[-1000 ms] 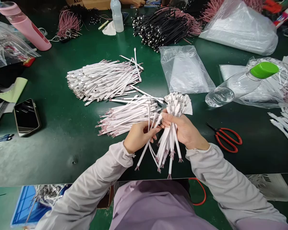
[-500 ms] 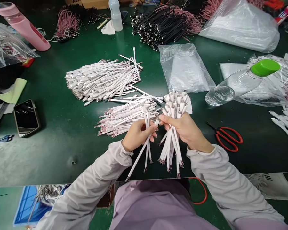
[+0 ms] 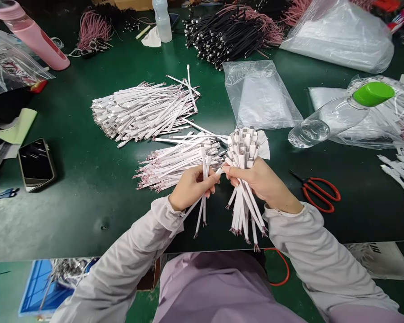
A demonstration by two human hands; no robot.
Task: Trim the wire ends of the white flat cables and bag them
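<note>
My left hand [image 3: 195, 185] is closed on a few short white cables [image 3: 204, 167], their frayed wire ends hanging below. In my right hand [image 3: 256, 177] is a thick bundle of white USB cables [image 3: 244, 146], metal plugs up and pinkish bare wires down. Between the two hands, my right thumb and fingertips meet the plug end of one cable from the left hand. Just behind my left hand lies a pile of white cables [image 3: 175, 163] with stripped ends facing left. A larger pile of white cables [image 3: 144, 110] sits farther back.
Red-handled scissors [image 3: 321, 193] lie right of my hands. A clear bottle with a green cap [image 3: 336, 119] rests on its side near plastic bags [image 3: 262, 96]. A phone [image 3: 37, 165] lies at left; black cables [image 3: 225, 33] and a pink bottle [image 3: 37, 40] are at the back.
The lower ends of the right-hand bundle have swung to the right. The left-hand cables have tilted, their tails shifting left, and one now lies along my left sleeve.
</note>
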